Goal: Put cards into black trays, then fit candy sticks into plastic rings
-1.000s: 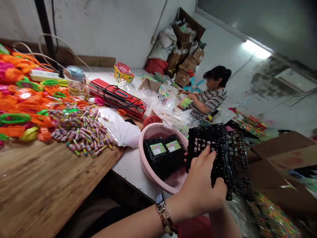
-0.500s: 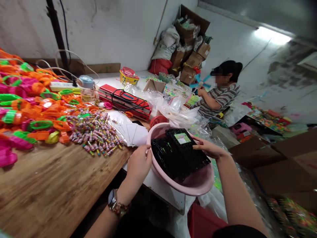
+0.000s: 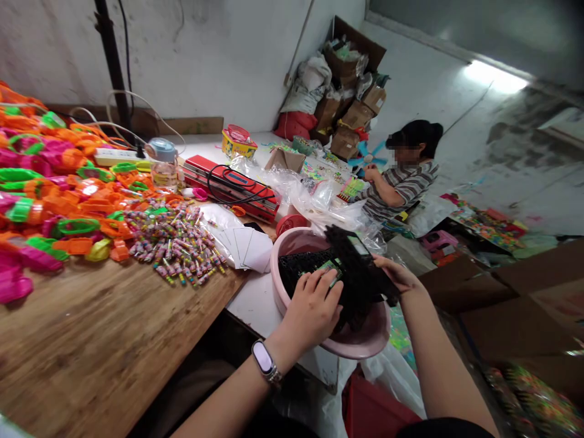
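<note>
Black plastic grid trays [image 3: 351,274] sit in a pink basin [image 3: 365,340] at centre frame, on the table's near edge. One tray is tilted up on edge. Left hand [image 3: 314,307] rests fingers spread over a flat tray bearing a green label; whether it grips cannot be told. Right hand [image 3: 396,275] is closed on the tilted tray's right side. To the left, white cards [image 3: 244,246] and a heap of wrapped candies [image 3: 176,243] lie on the wooden table [image 3: 91,353]. Upper right, a seated person [image 3: 401,179] works apart.
</note>
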Demonstrator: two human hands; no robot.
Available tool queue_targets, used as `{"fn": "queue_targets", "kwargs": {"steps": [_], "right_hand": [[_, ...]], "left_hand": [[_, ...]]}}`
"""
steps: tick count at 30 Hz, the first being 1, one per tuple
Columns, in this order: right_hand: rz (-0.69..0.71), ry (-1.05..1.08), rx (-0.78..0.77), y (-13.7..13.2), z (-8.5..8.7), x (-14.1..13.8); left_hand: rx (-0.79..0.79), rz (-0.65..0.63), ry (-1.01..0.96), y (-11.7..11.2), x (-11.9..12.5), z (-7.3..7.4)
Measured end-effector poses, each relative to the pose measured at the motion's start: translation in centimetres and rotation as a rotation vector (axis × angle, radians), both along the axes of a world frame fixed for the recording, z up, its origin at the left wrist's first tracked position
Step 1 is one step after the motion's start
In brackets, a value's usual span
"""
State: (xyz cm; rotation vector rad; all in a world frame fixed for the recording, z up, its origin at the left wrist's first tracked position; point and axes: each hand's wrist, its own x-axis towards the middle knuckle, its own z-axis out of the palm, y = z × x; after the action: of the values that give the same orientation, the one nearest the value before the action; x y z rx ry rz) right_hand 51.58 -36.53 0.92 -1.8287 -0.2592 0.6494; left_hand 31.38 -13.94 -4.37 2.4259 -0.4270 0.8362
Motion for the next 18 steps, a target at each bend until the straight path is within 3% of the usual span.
{"fn": "queue_targets", "kwargs": {"steps": [4,9,11,13,18], "right_hand": [[-0.021,-0.025,0.002,-1.1,1.2,0.0],[-0.066,-0.209,-0.139,-4.7,5.5,1.0],[-0.084,-0.272,-0.212,-4.8,6.2,1.5],[-0.089,-0.294,-0.269,-3.6,5.6,1.9],[0.022,-0.342,-0.426,1.9,1.6,2.2]], "left_hand": [[0.103,-0.059,0.151,-0.7,0.7,-0.6],[0.111,0.038,0.256,0.8,0.3,-0.4],[0.097,0.081,0.260,2.1,0.2,-0.1],[0.091,0.095,0.258,3.3,0.3,0.1],[0.106,0.077,0.247,4.2,0.2,-0.1]]}}
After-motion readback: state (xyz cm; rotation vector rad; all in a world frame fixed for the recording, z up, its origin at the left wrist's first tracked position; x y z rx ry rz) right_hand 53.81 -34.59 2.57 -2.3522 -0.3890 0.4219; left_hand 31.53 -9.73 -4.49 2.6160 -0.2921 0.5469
